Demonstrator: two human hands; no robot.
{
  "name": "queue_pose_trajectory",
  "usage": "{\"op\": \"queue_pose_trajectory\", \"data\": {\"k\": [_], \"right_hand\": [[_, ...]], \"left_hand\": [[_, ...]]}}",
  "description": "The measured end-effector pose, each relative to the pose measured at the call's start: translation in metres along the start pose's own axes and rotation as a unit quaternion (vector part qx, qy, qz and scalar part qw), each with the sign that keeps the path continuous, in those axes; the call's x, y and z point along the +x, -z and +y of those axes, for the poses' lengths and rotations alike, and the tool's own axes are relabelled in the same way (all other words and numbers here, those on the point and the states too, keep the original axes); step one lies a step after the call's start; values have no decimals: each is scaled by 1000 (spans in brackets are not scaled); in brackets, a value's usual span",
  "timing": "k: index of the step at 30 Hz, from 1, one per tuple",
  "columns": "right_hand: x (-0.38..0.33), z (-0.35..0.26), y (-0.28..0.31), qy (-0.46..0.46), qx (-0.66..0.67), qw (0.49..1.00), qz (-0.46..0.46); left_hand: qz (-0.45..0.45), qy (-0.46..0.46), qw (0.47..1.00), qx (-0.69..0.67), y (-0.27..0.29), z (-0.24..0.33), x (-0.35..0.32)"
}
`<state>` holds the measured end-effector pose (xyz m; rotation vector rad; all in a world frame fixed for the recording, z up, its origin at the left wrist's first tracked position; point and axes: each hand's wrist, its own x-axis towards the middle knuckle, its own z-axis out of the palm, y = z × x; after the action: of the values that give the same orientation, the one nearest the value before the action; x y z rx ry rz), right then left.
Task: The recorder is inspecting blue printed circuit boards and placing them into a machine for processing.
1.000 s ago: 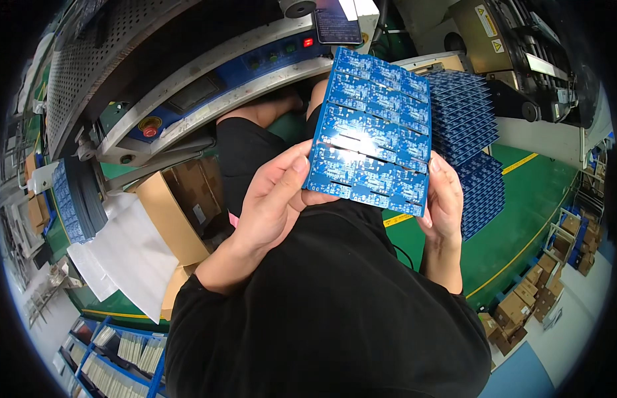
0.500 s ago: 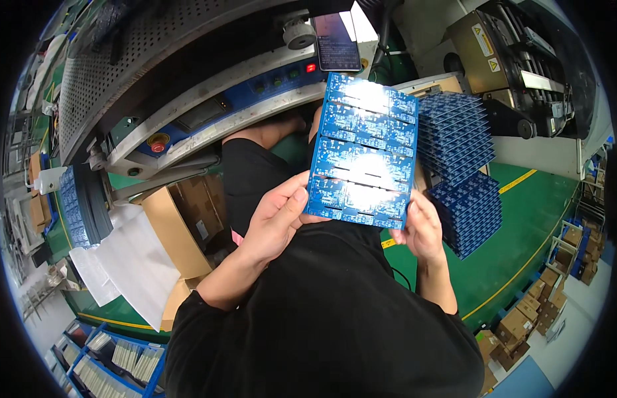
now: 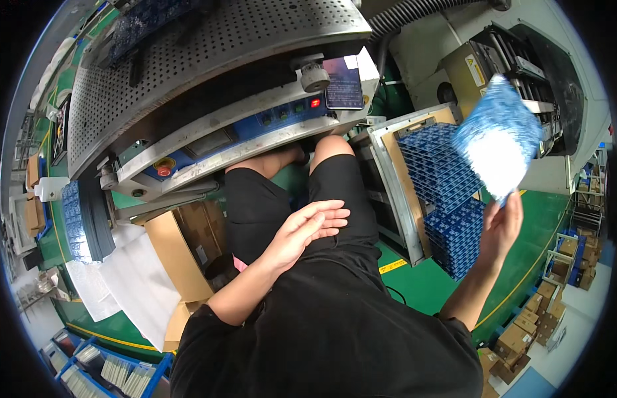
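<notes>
The flat blue printed circuit panel (image 3: pixel 499 136), motion-blurred, now sits out at the far right, above the upright stack of blue panels in the metal rack (image 3: pixel 444 192). Half a second ago both hands held it centred over the lap. The right hand (image 3: pixel 500 229) alone pinches its lower edge now; the left hand (image 3: pixel 307 229) has let go, fingers open and loosely spread over the black shorts. Judged: inspection over, panel heading to the rack. The grey perforated machine cover (image 3: pixel 209 60) lies far left.
</notes>
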<state>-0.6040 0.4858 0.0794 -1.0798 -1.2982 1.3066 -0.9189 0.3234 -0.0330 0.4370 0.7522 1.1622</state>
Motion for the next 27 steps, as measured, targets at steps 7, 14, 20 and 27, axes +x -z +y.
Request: {"op": "queue_pose_trajectory", "data": {"k": [7, 14, 20, 27], "right_hand": [[88, 20, 30, 94, 45, 985, 135], [124, 29, 9, 89, 172, 974, 114], [131, 18, 0, 94, 209, 965, 131], [136, 12, -5, 63, 234, 955, 172]], "left_hand": [[18, -8, 999, 47, 18, 1, -7], [70, 7, 996, 45, 42, -9, -23], [58, 13, 997, 40, 46, -14, -16], [84, -1, 996, 36, 45, -10, -14]]}}
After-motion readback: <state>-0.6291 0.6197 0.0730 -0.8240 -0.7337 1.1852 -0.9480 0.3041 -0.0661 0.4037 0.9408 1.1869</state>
